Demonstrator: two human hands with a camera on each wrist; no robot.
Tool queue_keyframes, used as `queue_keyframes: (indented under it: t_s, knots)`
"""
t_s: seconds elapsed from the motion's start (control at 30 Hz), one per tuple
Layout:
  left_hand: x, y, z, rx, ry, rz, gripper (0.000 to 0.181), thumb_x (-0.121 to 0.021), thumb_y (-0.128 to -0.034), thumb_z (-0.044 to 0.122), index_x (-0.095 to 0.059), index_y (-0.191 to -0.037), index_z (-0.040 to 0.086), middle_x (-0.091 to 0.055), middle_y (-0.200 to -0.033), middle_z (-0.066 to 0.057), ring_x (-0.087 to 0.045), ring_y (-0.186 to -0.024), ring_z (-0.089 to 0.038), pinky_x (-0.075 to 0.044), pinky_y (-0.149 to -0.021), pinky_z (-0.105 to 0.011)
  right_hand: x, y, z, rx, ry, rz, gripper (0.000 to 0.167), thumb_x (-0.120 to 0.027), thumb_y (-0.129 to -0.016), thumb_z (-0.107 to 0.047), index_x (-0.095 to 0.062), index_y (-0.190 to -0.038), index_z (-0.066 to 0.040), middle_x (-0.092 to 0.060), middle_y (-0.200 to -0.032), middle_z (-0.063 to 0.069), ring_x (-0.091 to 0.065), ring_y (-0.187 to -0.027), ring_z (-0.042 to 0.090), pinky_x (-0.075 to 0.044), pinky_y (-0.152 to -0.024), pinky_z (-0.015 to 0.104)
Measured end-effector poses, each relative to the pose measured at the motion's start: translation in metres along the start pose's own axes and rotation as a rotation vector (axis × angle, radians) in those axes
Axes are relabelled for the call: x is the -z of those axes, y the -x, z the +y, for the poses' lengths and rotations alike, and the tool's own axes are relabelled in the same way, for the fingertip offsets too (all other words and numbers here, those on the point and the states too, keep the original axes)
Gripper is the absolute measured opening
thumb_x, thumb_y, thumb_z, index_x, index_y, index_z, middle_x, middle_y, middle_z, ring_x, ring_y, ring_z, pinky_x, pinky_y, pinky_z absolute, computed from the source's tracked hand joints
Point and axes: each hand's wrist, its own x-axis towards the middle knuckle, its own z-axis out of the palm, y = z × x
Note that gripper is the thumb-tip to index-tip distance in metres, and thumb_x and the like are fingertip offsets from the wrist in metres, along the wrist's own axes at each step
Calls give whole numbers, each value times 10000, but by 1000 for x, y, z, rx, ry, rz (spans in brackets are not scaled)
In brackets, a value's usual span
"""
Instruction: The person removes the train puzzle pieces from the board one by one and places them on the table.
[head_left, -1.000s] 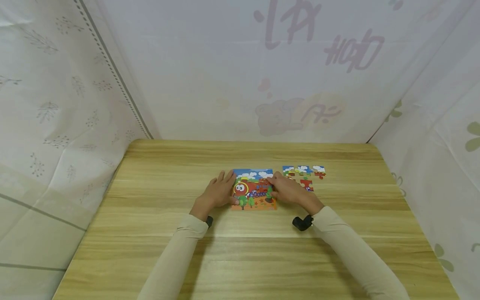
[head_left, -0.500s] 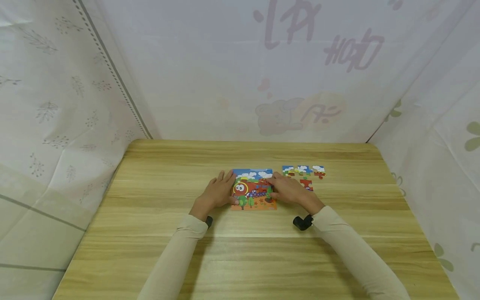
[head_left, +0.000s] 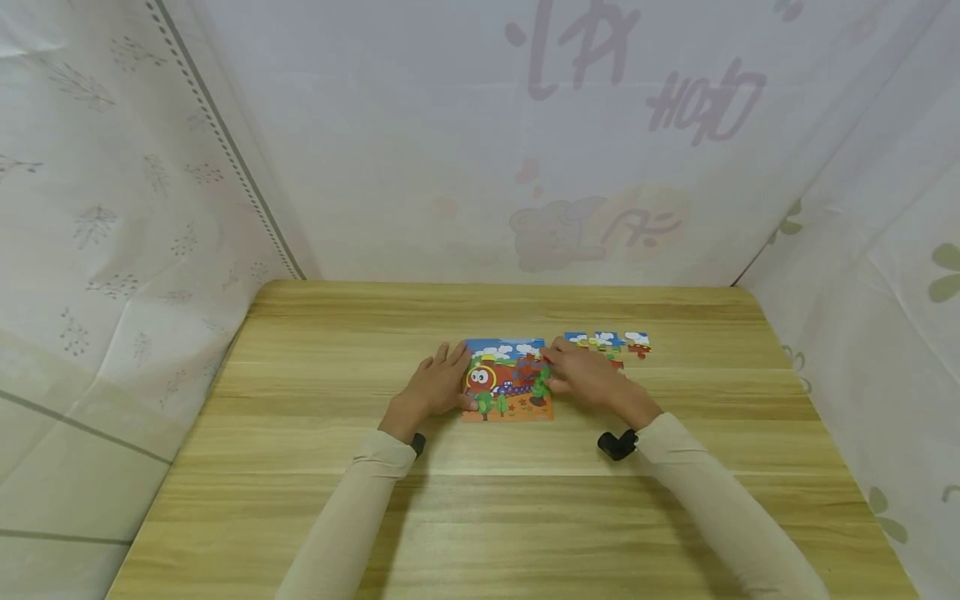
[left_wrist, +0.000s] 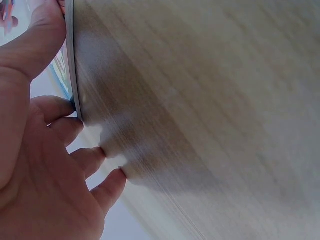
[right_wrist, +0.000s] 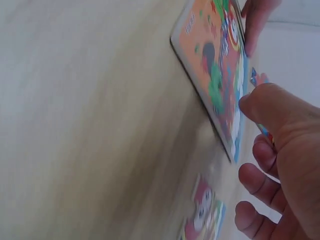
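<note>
Hands [head_left: 435, 383] [head_left: 588, 377] have moved slightly apart, the puzzle [head_left: 506, 385] between them.

Left hand [head_left: 435, 385] has fingers [left_wrist: 89, 161] fanned out, thumb [left_wrist: 45, 37] stretched toward the right hand [head_left: 590, 379], which is pinching thumb-to-finger, its other fingers [right_wrist: 261, 181] kinda bent.

A wood-grain table [head_left: 517, 533] is filling the lower half, its grain running from side to side. Behind it, a pale back sheet [head_left: 405, 150] is rising, bearing faint mauve lettering [head_left: 703, 107] and a bear [head_left: 550, 237]. A creased left sheet [head_left: 135, 321] is showing grey sprigs [head_left: 93, 222], and a dark dashed line [head_left: 227, 143] is slanting toward the table. A right sheet [head_left: 873, 333] is showing green leaves [head_left: 947, 273]. Soft light is brightening the wood.
</note>
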Motion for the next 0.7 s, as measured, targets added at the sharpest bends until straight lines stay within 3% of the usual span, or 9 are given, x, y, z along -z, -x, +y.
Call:
queue_keyframes:
  t_s: [0.23,0.47,0.7]
  knots:
    - [-1,-2,-1,-3,-4,0,987,-714,-875,459,-180,-1581,24,-94,-1663,-146,-53,-1519,-413,-186,-1183,-592,11,19,26,-5,13,23,585,-699,-935,-310,-536,-1411,-10,-544,-1054,73,-412,-704,117,-334,-573,248]
    - [-1,-1,-1,-5,-6,1,990,-713,-873,462,-180,-1580,21,-96,-1662,-150,-57,-1518,-414,-187,-1183,-591,17,45,59,-24,8,31,612,-713,-923,-299,-523,-1411,18,-517,-1028,54,-415,-700,97,-375,-587,233]
    - [-1,-1,-1,-2,-8,1,991,-713,-873,463,-178,-1581,22,-92,-1662,-148,-49,-1519,-412,-181,-1186,-590,24,70,85,-27,27,25,594,-719,-919,-257,-533,-1384,61,-543,-1081,125,-461,-765,125,-442,-639,280]
